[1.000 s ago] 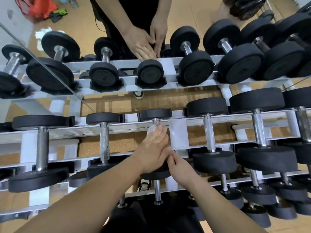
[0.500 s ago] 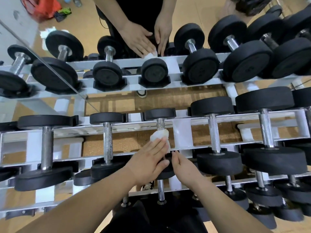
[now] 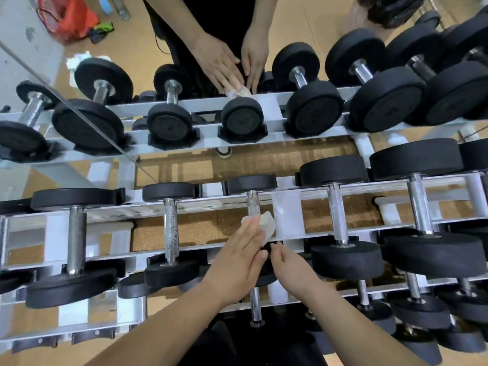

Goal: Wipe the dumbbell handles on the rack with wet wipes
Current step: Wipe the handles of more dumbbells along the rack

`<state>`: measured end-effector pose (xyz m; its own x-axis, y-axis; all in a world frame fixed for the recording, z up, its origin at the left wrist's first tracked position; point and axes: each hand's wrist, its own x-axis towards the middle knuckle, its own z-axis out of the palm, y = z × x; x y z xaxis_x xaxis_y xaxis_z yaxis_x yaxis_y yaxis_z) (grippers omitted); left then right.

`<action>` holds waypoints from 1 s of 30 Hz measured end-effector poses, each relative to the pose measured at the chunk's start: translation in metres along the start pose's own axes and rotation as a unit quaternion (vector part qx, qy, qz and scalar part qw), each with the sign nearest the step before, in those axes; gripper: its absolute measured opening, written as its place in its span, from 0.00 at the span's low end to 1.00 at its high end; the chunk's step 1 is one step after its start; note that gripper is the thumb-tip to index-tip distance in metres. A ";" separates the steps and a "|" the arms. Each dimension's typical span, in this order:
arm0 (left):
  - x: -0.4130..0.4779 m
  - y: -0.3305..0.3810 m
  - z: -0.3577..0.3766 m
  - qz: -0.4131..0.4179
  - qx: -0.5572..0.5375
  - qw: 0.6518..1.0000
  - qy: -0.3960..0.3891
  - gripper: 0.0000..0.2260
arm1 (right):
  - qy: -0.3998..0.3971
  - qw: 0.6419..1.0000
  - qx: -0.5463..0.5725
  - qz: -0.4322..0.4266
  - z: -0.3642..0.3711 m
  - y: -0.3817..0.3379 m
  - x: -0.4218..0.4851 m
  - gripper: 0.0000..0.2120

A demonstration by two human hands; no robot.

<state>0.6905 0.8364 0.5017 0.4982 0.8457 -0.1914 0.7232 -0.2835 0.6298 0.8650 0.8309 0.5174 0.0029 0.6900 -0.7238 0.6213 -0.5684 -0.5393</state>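
hands: left (image 3: 237,262) flat, presses wipe (image 3: 267,223) on handle (image 3: 253,204) | right (image 3: 290,268) loosely curled

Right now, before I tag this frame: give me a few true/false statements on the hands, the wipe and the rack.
1. The left hand presses a wet wipe against a dumbbell handle. True.
2. The right hand holds a second wipe. False: it holds no wipe; its fingertips are at that dumbbell's near head.
3. The dumbbell being wiped is the biggest on its row. False: larger dumbbells sit to its right.
4. A mirror behind the rack reflects both hands. True.
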 end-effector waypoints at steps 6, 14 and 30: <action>0.043 -0.008 -0.012 -0.232 -0.248 0.926 0.166 0.21 | 0.052 0.975 0.208 0.059 -0.001 -0.025 0.020 0.12; 0.073 -0.027 -0.037 -0.311 -0.302 0.895 0.108 0.05 | 0.048 0.929 0.340 0.142 -0.002 -0.023 0.044 0.14; 0.013 0.035 0.001 -0.110 -0.061 0.992 0.005 0.23 | 0.007 0.996 0.085 0.000 -0.005 -0.006 0.004 0.20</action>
<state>0.7230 0.8370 0.5204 0.3292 0.8855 -0.3277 0.7509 -0.0351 0.6595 0.8652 0.8396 0.5194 0.0139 0.6953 -0.7186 0.4798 -0.6352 -0.6053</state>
